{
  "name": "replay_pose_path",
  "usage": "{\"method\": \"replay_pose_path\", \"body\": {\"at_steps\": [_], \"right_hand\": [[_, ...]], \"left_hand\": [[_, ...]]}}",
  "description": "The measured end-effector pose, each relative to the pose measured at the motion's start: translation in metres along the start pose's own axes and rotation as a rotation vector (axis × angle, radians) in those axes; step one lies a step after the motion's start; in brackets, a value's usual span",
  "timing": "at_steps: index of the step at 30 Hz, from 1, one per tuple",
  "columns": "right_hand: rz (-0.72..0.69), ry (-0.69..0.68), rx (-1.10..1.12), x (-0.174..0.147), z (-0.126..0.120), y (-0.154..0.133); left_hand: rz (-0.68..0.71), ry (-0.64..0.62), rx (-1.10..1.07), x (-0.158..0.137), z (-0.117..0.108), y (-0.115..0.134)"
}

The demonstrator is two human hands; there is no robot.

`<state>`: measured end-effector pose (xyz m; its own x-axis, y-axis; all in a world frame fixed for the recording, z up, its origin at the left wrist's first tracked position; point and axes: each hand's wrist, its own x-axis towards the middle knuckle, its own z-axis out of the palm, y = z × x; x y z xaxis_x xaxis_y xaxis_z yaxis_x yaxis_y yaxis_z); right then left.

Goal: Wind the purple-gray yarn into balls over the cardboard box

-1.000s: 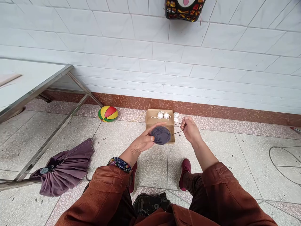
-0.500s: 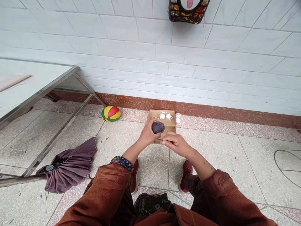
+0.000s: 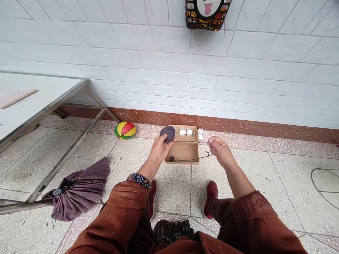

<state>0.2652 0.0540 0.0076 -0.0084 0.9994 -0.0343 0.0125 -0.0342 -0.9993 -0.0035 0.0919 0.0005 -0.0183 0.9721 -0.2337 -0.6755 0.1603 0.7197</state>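
above the box [image 3: 185,151], left hand [image 3: 158,148] grips a yarn ball [image 3: 170,132]; right hand [image 3: 219,151] pinches its strand [image 3: 190,142] in narrowed fingers.

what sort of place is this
Possibly a room or porch of a home, though that isn't certain: there's a tiled wall, a metal-framed table and a colourful ball.

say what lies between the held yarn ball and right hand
In the head view, a dark strand runs between them, with the cardboard box beyond.
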Motion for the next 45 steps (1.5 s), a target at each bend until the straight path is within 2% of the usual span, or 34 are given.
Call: {"method": "replay_pose_path", "body": {"at_steps": [3, 5, 6, 8, 11, 13, 16, 18, 19, 23, 26, 29, 31, 33, 36, 38, 42, 45], "right_hand": [[0.149, -0.143, -0.591, 0.004, -0.004, 0.031], [0.184, -0.179, -0.794, 0.005, 0.001, 0.045], [0.141, -0.169, -0.812, 0.004, 0.006, 0.047], [-0.028, -0.117, -0.715, 0.003, 0.019, 0.042], [-0.248, -0.104, -0.365, -0.003, 0.044, 0.024], [-0.240, -0.183, -0.129, -0.012, 0.060, 0.015], [-0.105, -0.230, 0.042, -0.036, 0.082, 0.014], [-0.079, -0.212, -0.001, -0.060, 0.094, 0.017], [-0.111, -0.190, -0.091, -0.073, 0.098, 0.018], [-0.312, -0.265, -0.540, -0.127, 0.106, 0.002], [-0.460, -0.329, -0.598, -0.150, 0.105, -0.027], [-0.596, -0.289, -0.579, -0.149, 0.099, -0.056], [-0.620, -0.232, -0.596, -0.138, 0.095, -0.069], [-0.585, -0.198, -0.609, -0.124, 0.093, -0.072], [-0.478, -0.206, -0.552, -0.110, 0.098, -0.059], [-0.398, -0.231, -0.489, -0.110, 0.106, -0.041], [-0.333, -0.233, -0.386, -0.132, 0.123, -0.005], [-0.351, -0.278, -0.427, -0.154, 0.127, 0.008]], "left_hand": [[-0.004, -0.072, -0.128, 0.000, 0.006, 0.012], [-0.006, -0.140, -0.139, -0.005, 0.010, 0.014], [-0.016, -0.175, -0.135, -0.009, 0.013, 0.013], [-0.055, -0.240, -0.120, -0.019, 0.020, 0.006], [-0.111, -0.301, -0.101, -0.041, 0.034, -0.013], [-0.107, -0.311, -0.090, -0.060, 0.042, -0.025], [-0.030, -0.275, -0.118, -0.086, 0.047, -0.032], [0.009, -0.224, -0.112, -0.101, 0.044, -0.030], [0.027, -0.191, -0.094, -0.108, 0.040, -0.027], [0.113, -0.064, 0.067, -0.130, 0.019, -0.018], [0.127, -0.050, 0.206, -0.146, 0.002, -0.016], [0.070, -0.108, 0.281, -0.165, -0.011, -0.015], [0.028, -0.146, 0.291, -0.179, -0.017, -0.013], [-0.017, -0.204, 0.259, -0.192, -0.021, -0.009], [-0.106, -0.330, 0.180, -0.211, -0.024, 0.001], [-0.132, -0.372, 0.101, -0.220, -0.024, 0.007], [-0.132, -0.325, -0.057, -0.229, -0.022, 0.015], [-0.132, -0.257, -0.107, -0.231, -0.023, 0.017]]}}
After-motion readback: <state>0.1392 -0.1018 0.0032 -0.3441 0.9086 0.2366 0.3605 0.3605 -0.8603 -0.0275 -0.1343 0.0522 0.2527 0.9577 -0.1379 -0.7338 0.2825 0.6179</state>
